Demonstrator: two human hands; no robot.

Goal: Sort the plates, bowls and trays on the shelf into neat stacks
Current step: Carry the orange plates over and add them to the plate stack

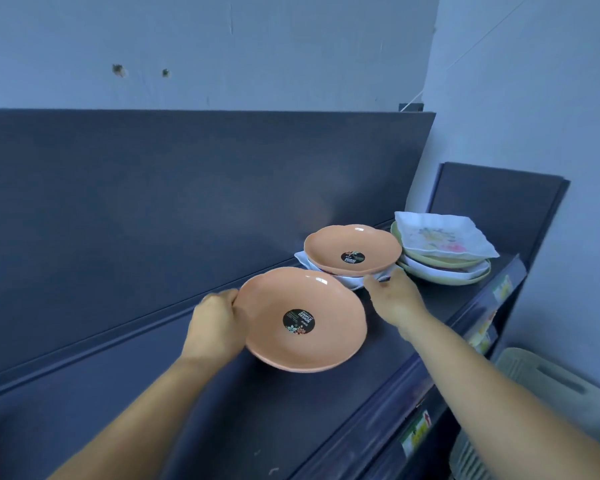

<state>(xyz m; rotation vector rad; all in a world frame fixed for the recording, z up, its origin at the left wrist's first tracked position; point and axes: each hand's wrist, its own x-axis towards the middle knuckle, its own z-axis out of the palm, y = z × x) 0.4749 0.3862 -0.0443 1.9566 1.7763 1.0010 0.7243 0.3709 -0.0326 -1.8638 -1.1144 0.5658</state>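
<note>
Left hand (215, 327) grasps the near orange plate (302, 318) by its rim at the plate's 9 o'clock, fingers curled round the edge; the plate sits just above or on the shelf (125, 403), I cannot tell which. Right hand (394, 299) reaches to the 5 o'clock edge of the far pile: a second orange plate (352, 249) resting on white dishes (347, 280). Fingertips touch the pile's lower edge; whether they pinch it or only press cannot be made out, so grip state is not readable. At 3 o'clock of that pile, touching or nearly so, stands a mixed stack (444, 268) of pale green and white dishes, topped by a square floral tray (444, 237) lying askew

Risks, as judged:
- Near plate is held at one side only; a tilt toward 3 o'clock could let it slide off the fingers or clip the far pile
- Second orange plate rests on dishes of other shape; pulling or pushing at the base could make it skate off toward the shelf's front lip
- The square tray overhangs its stack; a nudge from the neighbouring pile could tip it
- Piles sit close to the shelf's right end

Hard to see:
- Count and type of the white dishes under the second orange plate
- Left fingertips, hidden under the rim
- Contents of the mixed stack's middle
- Labels on the shelf front (418, 433), blurred
- A pale slotted object at 4 o'clock (548, 382), cut off, unidentified
</note>
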